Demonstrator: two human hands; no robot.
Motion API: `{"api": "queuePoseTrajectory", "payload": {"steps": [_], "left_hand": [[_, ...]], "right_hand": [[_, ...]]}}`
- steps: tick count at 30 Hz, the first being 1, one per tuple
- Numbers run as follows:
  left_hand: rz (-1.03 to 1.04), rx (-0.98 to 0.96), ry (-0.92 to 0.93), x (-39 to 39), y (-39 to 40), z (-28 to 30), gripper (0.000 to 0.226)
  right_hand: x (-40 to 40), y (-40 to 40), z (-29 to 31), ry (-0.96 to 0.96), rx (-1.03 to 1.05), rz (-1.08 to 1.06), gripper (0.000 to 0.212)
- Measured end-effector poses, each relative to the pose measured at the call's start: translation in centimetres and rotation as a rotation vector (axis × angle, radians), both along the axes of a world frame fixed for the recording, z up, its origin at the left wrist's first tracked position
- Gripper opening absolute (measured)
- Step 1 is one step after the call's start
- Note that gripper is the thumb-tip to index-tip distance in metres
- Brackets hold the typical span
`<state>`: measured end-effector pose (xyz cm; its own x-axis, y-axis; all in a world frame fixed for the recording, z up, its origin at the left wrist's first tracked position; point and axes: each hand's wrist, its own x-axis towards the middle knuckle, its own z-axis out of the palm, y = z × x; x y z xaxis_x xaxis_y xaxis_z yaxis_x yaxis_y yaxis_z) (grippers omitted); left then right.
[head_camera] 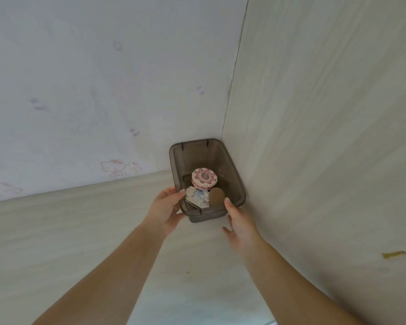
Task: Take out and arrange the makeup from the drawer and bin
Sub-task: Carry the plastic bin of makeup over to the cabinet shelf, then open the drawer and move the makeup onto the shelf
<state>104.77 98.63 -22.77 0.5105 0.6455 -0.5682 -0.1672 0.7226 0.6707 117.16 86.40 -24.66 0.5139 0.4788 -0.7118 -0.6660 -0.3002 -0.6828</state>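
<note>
A smoky brown translucent bin (232,179) stands in the far right corner of a pale wooden surface. Inside it lie a round pink-and-white cake-shaped compact (204,178), a silvery embossed compact (197,198) and a brown oval puff (216,196). My left hand (168,208) grips the bin's near left corner, thumb over the rim. My right hand (238,222) holds the near right corner, thumb on the rim and fingers under the front wall.
The bin sits against a wallpapered back wall (92,90) with faint pink cartoon prints and a pale wood-grain side panel (326,137) on the right. The pale tabletop (80,242) stretches to the left and towards me.
</note>
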Motion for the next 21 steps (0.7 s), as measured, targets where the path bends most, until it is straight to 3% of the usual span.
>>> {"api": "queuePoseTrajectory", "payload": {"steps": [10,15,21], "left_hand": [[-0.038,0.058,0.088,-0.6,-0.5,0.5,0.040],[-0.039,0.076,0.168,-3.3,-2.5,1.1,0.035],[-0.102,0.079,0.207,-7.6,-4.5,1.3,0.020]], "right_hand": [[-0.3,-0.3,0.3,-0.015,0.068,-0.010,0.041],[-2.2,-2.2,0.3,-0.024,0.107,-0.055,0.080],[-6.4,-4.8,1.0,-0.046,0.161,-0.098,0.059]]}}
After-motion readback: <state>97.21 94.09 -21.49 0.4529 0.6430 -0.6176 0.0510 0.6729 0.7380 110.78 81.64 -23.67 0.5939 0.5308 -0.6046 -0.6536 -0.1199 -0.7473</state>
